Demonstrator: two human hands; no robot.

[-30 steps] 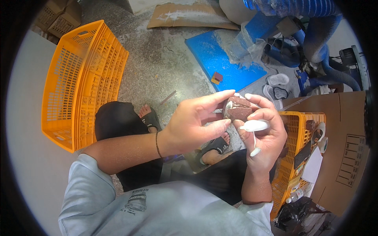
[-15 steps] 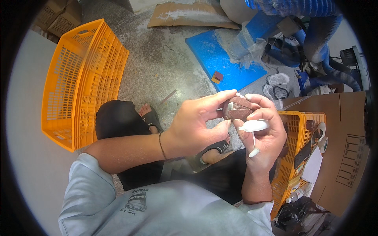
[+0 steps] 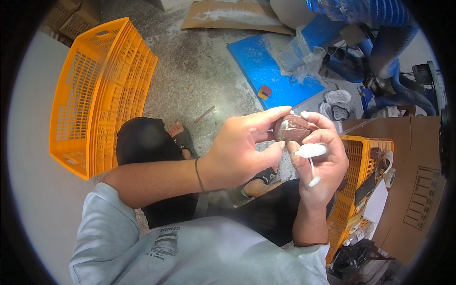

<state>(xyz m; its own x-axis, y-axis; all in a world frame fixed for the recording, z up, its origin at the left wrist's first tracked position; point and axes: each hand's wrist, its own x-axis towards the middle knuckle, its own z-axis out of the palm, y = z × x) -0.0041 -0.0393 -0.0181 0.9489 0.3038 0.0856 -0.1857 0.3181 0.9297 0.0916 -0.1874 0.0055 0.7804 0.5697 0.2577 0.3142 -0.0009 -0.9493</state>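
In front of my body, both hands meet around a reddish-brown, rough-looking block (image 3: 298,132) with a rounded left end and seams across its face. My left hand (image 3: 244,145) grips it from the left, index finger along the top and thumb below. The fingers of my right hand (image 3: 323,164) press against its right side. A smooth white oval piece (image 3: 312,150) sits in my right hand, just below the block. From it a thin white stem runs down to a small white tip (image 3: 315,181). Small white bits show at the block's upper left; whether they join the oval piece is hidden.
Stacked orange crates (image 3: 102,99) stand at left. Another orange crate (image 3: 349,199) holds tape rolls and papers on the right, beside a large cardboard box (image 3: 403,190). Ahead lie a blue board (image 3: 270,66) with a small red-and-yellow block (image 3: 264,92), white shoes (image 3: 338,97) and blue hoses (image 3: 380,52).
Both hands and the brown block have shifted slightly to the right in the picture, along with the white piece. The grip looks the same.
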